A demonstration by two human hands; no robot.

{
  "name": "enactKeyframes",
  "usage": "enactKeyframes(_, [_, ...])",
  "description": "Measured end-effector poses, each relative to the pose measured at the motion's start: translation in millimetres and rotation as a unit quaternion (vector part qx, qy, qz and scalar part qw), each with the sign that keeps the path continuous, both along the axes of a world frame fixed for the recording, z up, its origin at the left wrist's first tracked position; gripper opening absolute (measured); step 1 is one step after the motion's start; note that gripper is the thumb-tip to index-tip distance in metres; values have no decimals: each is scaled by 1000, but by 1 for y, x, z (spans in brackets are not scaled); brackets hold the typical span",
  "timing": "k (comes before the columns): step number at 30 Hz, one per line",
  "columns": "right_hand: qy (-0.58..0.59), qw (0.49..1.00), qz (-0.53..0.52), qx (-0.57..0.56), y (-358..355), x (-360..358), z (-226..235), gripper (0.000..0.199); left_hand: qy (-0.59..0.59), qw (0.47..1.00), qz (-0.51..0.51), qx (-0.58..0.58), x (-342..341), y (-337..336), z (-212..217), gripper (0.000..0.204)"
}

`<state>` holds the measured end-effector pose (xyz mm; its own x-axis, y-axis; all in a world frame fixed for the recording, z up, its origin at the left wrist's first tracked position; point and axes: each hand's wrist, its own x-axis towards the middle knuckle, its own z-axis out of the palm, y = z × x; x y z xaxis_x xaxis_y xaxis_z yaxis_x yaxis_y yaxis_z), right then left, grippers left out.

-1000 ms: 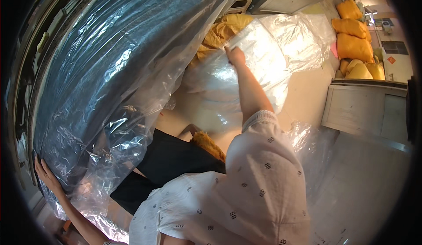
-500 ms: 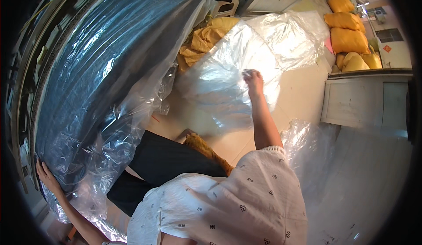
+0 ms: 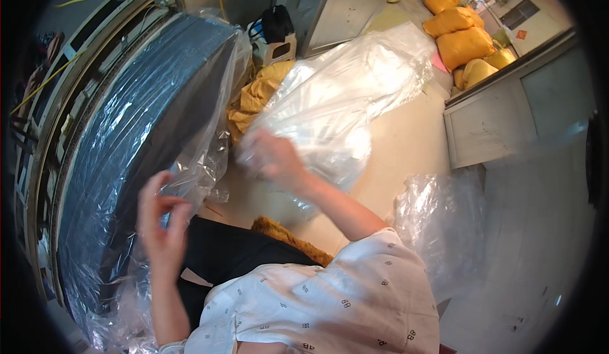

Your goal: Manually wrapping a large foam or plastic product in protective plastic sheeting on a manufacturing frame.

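My left hand (image 3: pixel 163 217) is raised over my lap, its thumb and fingers apart and nothing seen in them. Beside it, clear plastic film (image 3: pixel 143 110) covers a long dark bundle on a table-like frame. My right hand (image 3: pixel 274 158), smeared by motion, is in front of a large sheet of shiny clear plastic (image 3: pixel 330 116) spread across the floor. Whether its fingers grip that sheet I cannot make out. The sheet's far part reaches toward the sacks at the back.
A crumpled yellow-orange cloth sack (image 3: pixel 260 94) lies left of the sheet, near a pale stool (image 3: pixel 279 51) with a black bag (image 3: pixel 276 24). Stuffed orange sacks (image 3: pixel 463 46) are piled at the back right. More clear plastic (image 3: pixel 438 227) hangs right, below a grey panel (image 3: pixel 488 132).
My left hand has left the film-covered frame's edge and come up and right, over my lap. My right hand has swung left and nearer. The floor sheet has shifted, and the view has turned.
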<state>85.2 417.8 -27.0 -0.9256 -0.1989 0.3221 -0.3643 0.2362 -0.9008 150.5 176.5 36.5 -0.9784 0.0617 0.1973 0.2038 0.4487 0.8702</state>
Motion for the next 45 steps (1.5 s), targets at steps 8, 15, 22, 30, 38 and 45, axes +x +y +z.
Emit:
enactKeyframes(8, [313,937,18,155,-10,-6,66,31,-94,990,-80,73,-4,10,-2,8])
enactKeyframes(15, [14,917,32,397,38,-34,69,27,60,994,74,47,16,-121,9,16])
enactKeyframes(22, [-347,791,479,-154,-140,106,75,29,288,857,16,426,19,-237,17,27])
enactKeyframes(30, [-241,609,744,-129,-279,163,115,34,392,805,266,358,258,-433,-42,19])
enactKeyframes(38, [308,788,494,198,-406,38,49,50,77,735,655,158,362,-324,-70,24])
enactKeyframes(45, [391,719,435,375,-402,34,44,64,41,786,563,-253,237,-293,-13,28])
